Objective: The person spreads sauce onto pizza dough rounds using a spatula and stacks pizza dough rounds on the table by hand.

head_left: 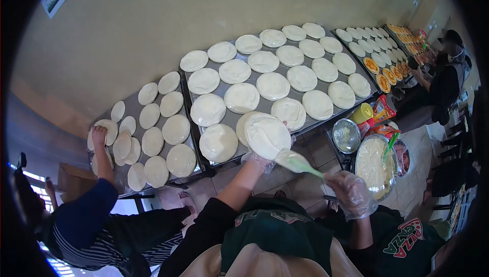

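Observation:
My left hand [261,162], in a clear plastic glove, holds up a round pizza base [267,135] coated with white spread. My right hand [352,194], gloved as well, is closed around the green handle of a spatula [298,164]. The spatula's smeared blade touches the lower right edge of the base. Behind them, a dark table [232,116] bears many round bases topped with the same white spread. To the right is a large bowl of white spread [373,165].
At left, a person's hand [99,134] touches bases on another tray [133,104]. Beside the large bowl stand a metal bowl [346,136], a yellow container [362,112] and a red packet [383,108]. A person [448,81] works at trays on the far right.

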